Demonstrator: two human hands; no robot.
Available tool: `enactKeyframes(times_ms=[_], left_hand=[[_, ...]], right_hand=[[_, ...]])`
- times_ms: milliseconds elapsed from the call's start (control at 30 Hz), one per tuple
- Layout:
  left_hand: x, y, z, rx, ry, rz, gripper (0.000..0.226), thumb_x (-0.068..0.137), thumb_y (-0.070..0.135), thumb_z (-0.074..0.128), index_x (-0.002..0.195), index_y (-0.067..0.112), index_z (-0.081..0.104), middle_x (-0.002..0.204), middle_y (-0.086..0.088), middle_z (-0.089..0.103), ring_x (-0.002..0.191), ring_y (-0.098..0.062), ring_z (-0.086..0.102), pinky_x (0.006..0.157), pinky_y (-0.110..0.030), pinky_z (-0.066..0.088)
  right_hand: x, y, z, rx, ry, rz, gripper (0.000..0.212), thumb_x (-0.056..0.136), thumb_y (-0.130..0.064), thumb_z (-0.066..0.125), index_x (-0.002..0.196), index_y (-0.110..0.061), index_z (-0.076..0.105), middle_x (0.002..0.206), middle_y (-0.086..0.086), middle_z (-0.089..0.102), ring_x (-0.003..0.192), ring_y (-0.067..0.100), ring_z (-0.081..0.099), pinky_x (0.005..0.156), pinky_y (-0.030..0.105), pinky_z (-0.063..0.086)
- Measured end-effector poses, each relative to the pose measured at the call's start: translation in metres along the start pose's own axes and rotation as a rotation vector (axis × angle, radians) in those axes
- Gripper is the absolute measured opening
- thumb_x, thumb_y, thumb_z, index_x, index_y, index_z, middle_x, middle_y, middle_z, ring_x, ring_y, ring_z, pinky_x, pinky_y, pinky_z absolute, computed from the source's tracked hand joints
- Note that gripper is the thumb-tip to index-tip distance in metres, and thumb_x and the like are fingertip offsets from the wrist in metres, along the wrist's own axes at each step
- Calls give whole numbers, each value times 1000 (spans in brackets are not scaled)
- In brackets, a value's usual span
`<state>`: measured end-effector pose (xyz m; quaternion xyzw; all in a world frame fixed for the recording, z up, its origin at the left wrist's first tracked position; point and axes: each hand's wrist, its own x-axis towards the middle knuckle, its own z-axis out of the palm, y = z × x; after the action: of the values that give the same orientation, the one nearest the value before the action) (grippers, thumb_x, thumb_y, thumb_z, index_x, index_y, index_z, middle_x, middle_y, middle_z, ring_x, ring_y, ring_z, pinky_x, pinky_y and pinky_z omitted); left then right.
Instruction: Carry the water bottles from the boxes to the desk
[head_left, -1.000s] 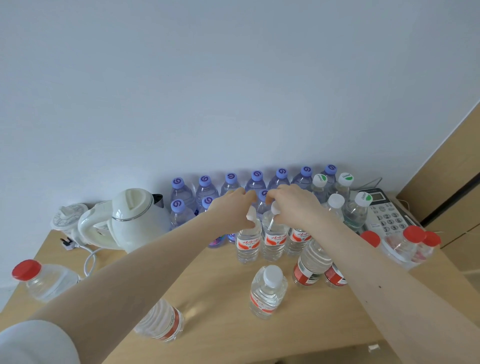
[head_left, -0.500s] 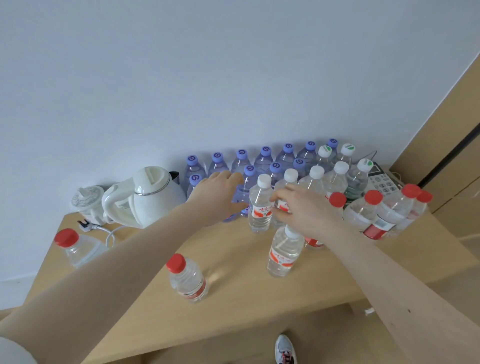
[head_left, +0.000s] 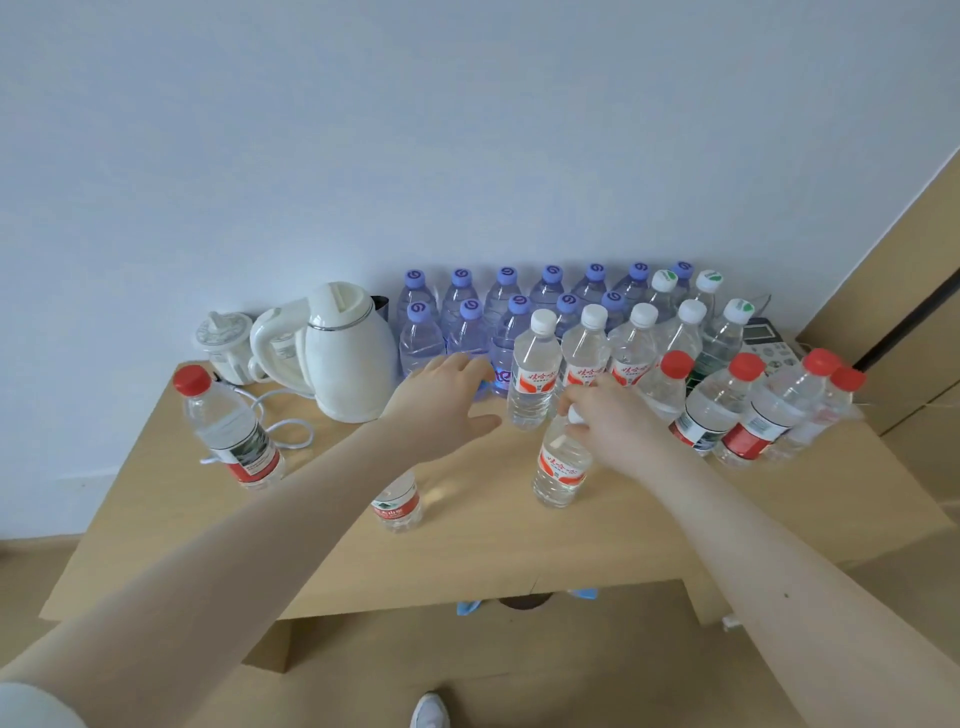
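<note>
Head view: the right hand grips the cap end of a full bottle standing on the desk. The left hand hovers spread, holding nothing. The bottle is probably heavyish, thin-walled and slick, so a grip round its body seems steadier.

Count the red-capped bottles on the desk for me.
5. One bottle stands alone at far left; four stand grouped on the right. A small bottle under the left forearm hides its cap, perhaps a sixth.

Kettle stands left of bottles on desk.
</note>
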<state>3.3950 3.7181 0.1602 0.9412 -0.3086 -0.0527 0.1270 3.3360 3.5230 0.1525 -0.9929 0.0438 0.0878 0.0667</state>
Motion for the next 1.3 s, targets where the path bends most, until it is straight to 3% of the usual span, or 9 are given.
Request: enactKeyframes(times_ms=[167, 433, 667, 900, 1100, 1300], left_hand=[[-16, 2, -3, -25, 53, -86, 49, 89, 42, 63, 129, 18, 48, 125, -2, 51, 118, -24, 46, 97, -35, 38], [-16, -26, -20, 4, 50, -146, 45, 89, 42, 61, 126, 19, 49, 128, 0, 52, 117, -22, 48, 89, -29, 38], [18, -54, -25, 6, -27, -97, 45, 91, 41, 60, 126, 16, 50, 125, -3, 52, 115, -23, 49, 89, -31, 40], [55, -79, -24, -1, -118, -49, 44, 91, 42, 60, 126, 18, 49, 125, -2, 50, 115, -23, 47, 90, -37, 43], [73, -88, -24, -7, -142, -14, 45, 91, 42, 59, 126, 17, 49, 122, -4, 52, 113, -24, 46, 93, -40, 43], [75, -96, -22, -32, -157, -15, 43, 90, 42, 60, 126, 19, 49, 121, -3, 51, 114, -23, 46, 92, -37, 41]], right_hand=[[1, -2, -5, 55, 10, -112, 26, 95, -20, 55, 121, -20, 58, 119, 9, 47, 106, 30, 55, 75, 29, 34], [27, -27, -16, 94, 17, -197, 23, 96, -20, 54, 118, -20, 60, 118, 7, 51, 107, 26, 54, 76, 27, 33], [69, -48, -19, 28, 5, -178, 24, 95, -16, 52, 117, -21, 60, 114, 5, 48, 105, 25, 53, 73, 28, 33], [108, -57, -21, 36, -21, -124, 22, 93, -13, 53, 112, -22, 61, 112, 5, 48, 104, 24, 52, 80, 35, 43], [131, -63, -20, 36, -23, -119, 24, 92, -11, 55, 113, -21, 62, 112, 5, 48, 102, 24, 52, 74, 29, 32], [138, -64, -17, 40, -29, -115, 24, 92, -12, 57, 113, -23, 62, 112, 4, 47, 101, 23, 52, 80, 33, 41]])
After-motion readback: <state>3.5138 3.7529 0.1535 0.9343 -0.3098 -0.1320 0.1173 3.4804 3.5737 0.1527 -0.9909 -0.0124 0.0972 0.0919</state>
